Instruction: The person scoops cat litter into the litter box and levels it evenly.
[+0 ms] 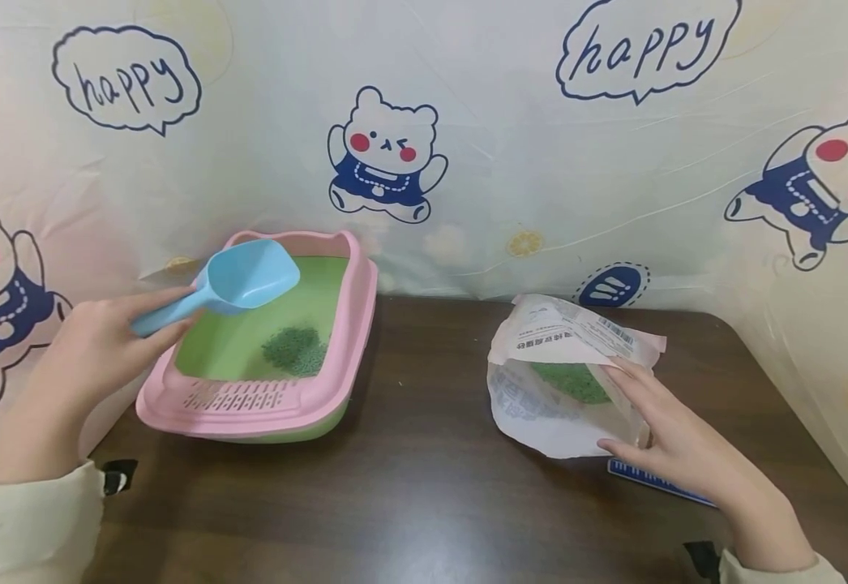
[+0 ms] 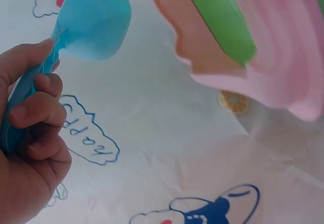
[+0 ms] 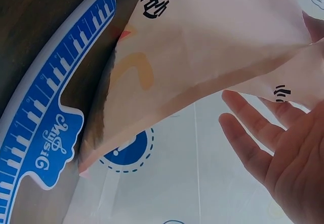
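My left hand [image 1: 92, 345] grips the handle of a light blue scoop [image 1: 252, 274], whose bowl tilts over the litter box with no granules showing inside. The litter box has a pink rim [image 1: 358, 341] and a green inside, with a small pile of dark green litter [image 1: 296, 350] on its floor. Toward the right, a pale paper cat litter bag [image 1: 563, 332] lies with its mouth facing me, green litter visible within. Spread along the right side of the mouth, the fairly straight fingers of my right hand [image 1: 675, 434] touch the bag.
A blue and white piano-key strip [image 3: 50, 92] marked "Music" lies beside the bag, partly under my right hand. The dark wooden table [image 1: 424, 454] meets a patterned curtain [image 1: 482, 146] at its back and sides.
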`<action>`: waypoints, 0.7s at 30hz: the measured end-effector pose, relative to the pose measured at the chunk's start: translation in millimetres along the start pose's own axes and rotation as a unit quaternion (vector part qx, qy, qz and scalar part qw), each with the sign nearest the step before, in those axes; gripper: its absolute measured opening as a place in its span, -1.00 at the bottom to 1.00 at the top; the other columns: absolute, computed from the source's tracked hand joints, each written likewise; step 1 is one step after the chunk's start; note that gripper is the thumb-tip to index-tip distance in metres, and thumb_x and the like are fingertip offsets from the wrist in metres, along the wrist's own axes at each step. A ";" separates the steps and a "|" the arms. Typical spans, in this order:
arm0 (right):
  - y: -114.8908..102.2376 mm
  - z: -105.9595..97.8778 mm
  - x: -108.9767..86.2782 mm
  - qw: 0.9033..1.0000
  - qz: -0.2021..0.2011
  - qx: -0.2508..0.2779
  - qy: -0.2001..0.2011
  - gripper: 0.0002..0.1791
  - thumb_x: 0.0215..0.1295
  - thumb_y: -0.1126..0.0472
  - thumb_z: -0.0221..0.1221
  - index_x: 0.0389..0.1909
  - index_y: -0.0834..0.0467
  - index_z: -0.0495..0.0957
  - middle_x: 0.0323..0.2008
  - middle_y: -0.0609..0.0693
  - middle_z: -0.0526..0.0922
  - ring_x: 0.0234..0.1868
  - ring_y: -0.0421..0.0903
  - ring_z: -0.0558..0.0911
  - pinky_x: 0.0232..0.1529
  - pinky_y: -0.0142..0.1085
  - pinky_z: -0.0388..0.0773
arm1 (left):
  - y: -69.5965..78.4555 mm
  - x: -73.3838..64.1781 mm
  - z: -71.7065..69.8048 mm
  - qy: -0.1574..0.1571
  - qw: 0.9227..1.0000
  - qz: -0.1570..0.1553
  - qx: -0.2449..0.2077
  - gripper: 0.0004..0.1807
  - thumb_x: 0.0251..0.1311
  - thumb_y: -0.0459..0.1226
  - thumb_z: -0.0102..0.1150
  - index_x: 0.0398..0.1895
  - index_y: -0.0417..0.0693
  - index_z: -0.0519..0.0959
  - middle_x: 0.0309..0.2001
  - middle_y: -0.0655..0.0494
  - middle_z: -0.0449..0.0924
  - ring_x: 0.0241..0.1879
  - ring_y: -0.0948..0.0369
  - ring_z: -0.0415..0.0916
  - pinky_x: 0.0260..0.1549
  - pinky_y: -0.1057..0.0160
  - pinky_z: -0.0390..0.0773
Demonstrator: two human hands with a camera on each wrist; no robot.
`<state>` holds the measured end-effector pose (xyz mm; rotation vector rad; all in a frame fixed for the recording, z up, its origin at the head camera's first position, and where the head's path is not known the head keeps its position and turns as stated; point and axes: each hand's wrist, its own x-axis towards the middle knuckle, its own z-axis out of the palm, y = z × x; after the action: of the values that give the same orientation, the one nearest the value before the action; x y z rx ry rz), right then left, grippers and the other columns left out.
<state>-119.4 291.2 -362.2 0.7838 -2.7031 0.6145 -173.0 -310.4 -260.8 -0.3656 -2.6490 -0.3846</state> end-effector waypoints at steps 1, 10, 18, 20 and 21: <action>-0.3 -0.2 0.1 1.000 0.000 0.001 0.001 0.00 -0.03 0.15 0.51 0.45 0.17 0.24 0.41 0.24 0.25 0.28 0.19 0.34 0.23 -0.82 -0.18 | 2.4 0.2 -0.2 0.005 1.000 0.005 0.001 -0.54 0.15 -0.21 0.40 0.14 -0.12 0.64 -0.37 -0.20 0.71 -0.52 0.18 0.36 -0.57 0.37 0.22; -0.3 -0.3 -0.4 1.000 -0.003 0.000 0.006 -0.01 -0.03 0.13 0.52 0.45 0.13 0.26 0.42 0.20 0.24 0.28 0.16 0.33 0.23 -0.82 -0.17 | 30.5 2.0 4.0 0.023 0.999 0.004 -0.035 -0.54 0.16 -0.23 0.39 0.15 -0.15 0.63 -0.37 -0.14 0.68 -0.54 0.35 0.28 -0.57 0.51 0.25; -0.3 1.5 -3.3 1.000 -0.012 -0.006 0.009 -0.05 -0.04 0.12 0.52 0.41 0.13 0.31 0.41 0.18 0.26 0.31 0.09 0.32 0.24 -0.82 -0.15 | 59.8 -2.6 29.0 0.074 0.993 0.064 -0.066 -0.54 0.02 -0.36 0.46 0.07 -0.12 0.68 -0.54 0.07 0.63 -0.70 0.42 0.18 -0.67 0.48 0.20; -0.1 1.8 -3.7 1.000 -0.013 -0.007 0.010 -0.03 -0.05 0.10 0.53 0.42 0.12 0.30 0.41 0.18 0.26 0.32 0.06 0.31 0.24 -0.82 -0.16 | 67.3 -3.7 37.8 0.082 0.991 0.077 -0.076 -0.54 0.00 -0.37 0.47 0.06 -0.13 0.69 -0.54 0.09 0.64 -0.70 0.43 0.18 -0.66 0.48 0.21; 0.0 2.0 -4.0 1.000 -0.013 -0.006 0.010 -0.01 -0.06 0.08 0.53 0.43 0.12 0.29 0.42 0.18 0.25 0.32 0.05 0.30 0.25 -0.82 -0.16 | 71.5 -4.3 42.2 0.083 0.990 0.081 -0.081 -0.54 -0.01 -0.37 0.47 0.05 -0.13 0.69 -0.56 0.10 0.63 -0.70 0.43 0.17 -0.67 0.48 0.21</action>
<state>-116.3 292.1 -365.3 0.8042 -2.6716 0.5958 -163.0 -231.3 -284.3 -0.5704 -2.4123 -0.5543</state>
